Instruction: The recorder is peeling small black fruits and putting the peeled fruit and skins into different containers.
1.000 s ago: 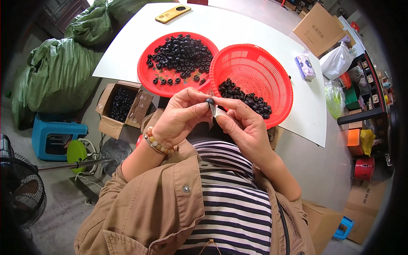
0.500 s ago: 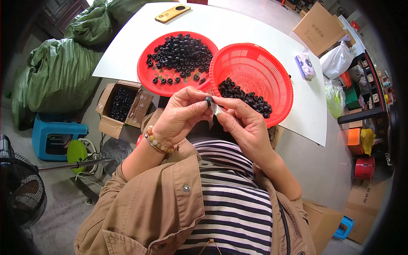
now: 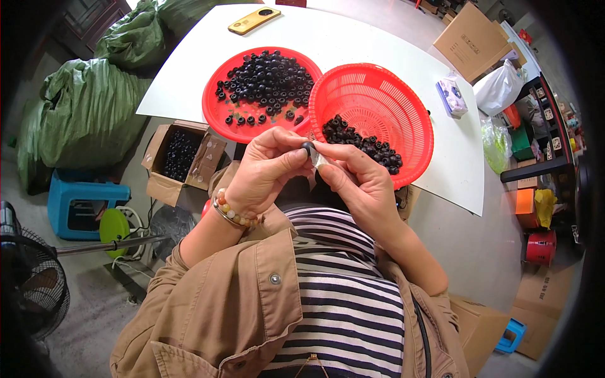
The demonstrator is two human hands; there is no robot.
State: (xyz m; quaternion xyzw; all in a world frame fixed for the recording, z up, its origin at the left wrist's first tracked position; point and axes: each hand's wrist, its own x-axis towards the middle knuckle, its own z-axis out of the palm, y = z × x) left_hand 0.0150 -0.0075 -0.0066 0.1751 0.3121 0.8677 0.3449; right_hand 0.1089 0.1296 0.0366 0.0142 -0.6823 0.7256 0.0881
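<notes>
Between the fingertips of my left hand (image 3: 271,160) is a small round black bead-like piece (image 3: 308,147). My right hand (image 3: 359,176) pinches a thin whitish strip, maybe tissue or film (image 3: 319,159), that touches the black piece. Both hands meet in front of my striped top, just off the table's near edge. Beyond them a red tray (image 3: 217,116) carries many similar black pieces (image 3: 268,75), several showing an open hole. To its right, a red slotted basket (image 3: 409,120) is tilted, with more black pieces (image 3: 362,145) gathered at its near side.
The white table (image 3: 378,41) bears a yellow phone (image 3: 254,21) and a tissue pack (image 3: 452,97). Left of me are an open carton (image 3: 157,151) of black pieces, a blue stool (image 3: 60,201), a fan (image 3: 31,277) and green sacks (image 3: 88,120). A cardboard box (image 3: 479,327) stands at lower right.
Almost nothing differs. Both hands keep their pinch on the black piece and the whitish strip, and the whole view has shifted very slightly.
</notes>
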